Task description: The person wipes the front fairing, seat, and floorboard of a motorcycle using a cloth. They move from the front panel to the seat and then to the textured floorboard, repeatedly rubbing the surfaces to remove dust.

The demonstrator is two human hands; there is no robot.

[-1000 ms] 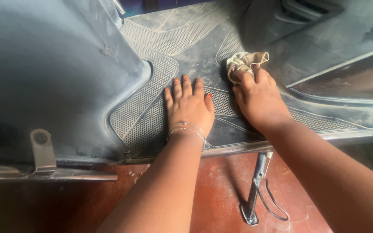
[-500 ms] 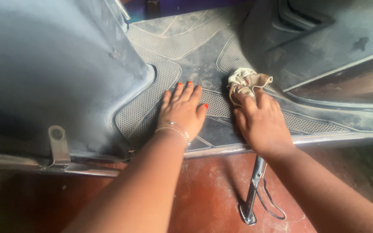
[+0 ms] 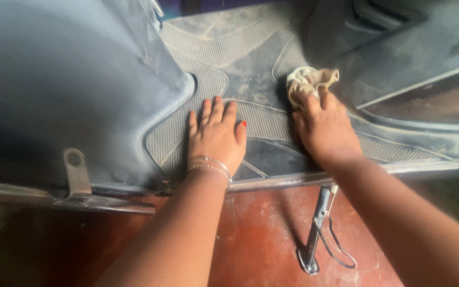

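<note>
Since half a second ago the right hand (image 3: 325, 125) has pushed the crumpled beige cloth (image 3: 309, 82) a little farther up the dusty scooter footboard (image 3: 251, 79), and the left hand (image 3: 214, 135) has slid slightly left. The cloth is bunched, its long axis running left to right, just beside the dark side panel (image 3: 399, 58). The right hand's fingers press down on the cloth's near edge, holding it; the left hand lies flat, fingers spread and pointing away, on the dotted mat (image 3: 264, 119).

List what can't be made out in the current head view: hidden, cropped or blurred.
- Cloth, head view: its lower part lies under the right hand.
- Floorboard: the patch beneath the flat left hand is covered.
- Side stand: its top is hidden behind the chrome edge trim.
- Front panel: cut off by the left and top edges, softly blurred.
</note>
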